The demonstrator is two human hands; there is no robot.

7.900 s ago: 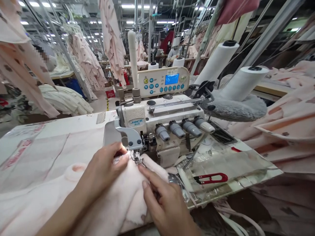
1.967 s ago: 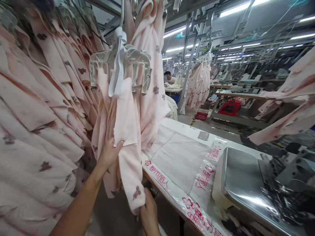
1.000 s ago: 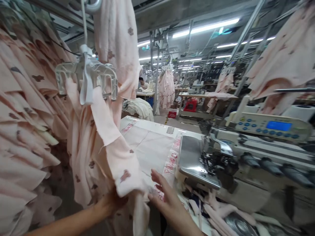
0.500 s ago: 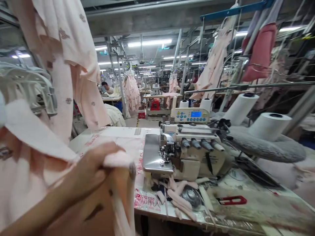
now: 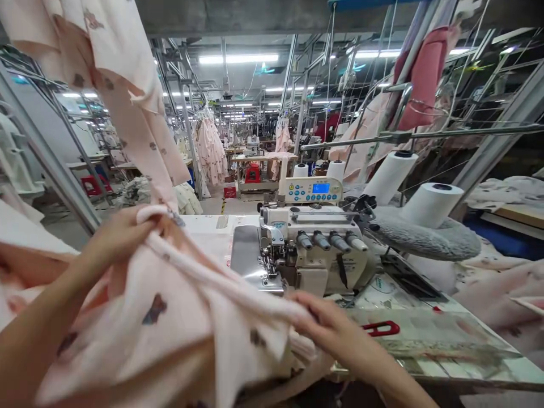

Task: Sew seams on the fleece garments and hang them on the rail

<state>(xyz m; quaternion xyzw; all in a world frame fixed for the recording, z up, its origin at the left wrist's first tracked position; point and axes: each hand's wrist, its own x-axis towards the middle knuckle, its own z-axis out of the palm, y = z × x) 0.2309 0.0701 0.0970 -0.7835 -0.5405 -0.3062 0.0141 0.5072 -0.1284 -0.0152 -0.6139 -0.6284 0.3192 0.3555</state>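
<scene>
Head view: left hand (image 5: 125, 231) grips pink cloth (image 5: 187, 309) by its edge, right hand (image 5: 327, 323) grasps that edge further along; best keep the span untwisted, evenly taut!

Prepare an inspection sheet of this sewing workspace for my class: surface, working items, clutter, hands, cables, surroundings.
Surface: white table, clear plastic sheeting on its right part.
Working items: pink printed cloth, stretched between both hands; sewing machine beyond it.
Clutter: red-handled tool lying right of the machine.
Hands: left hand grips the cloth's upper edge; right hand, blurred, holds the edge further right.
Cables: thin overhead lines; cords or threads, cannot tell.
Surroundings: hanging pink garments, red stool, white thread cones, ceiling lights.
</scene>
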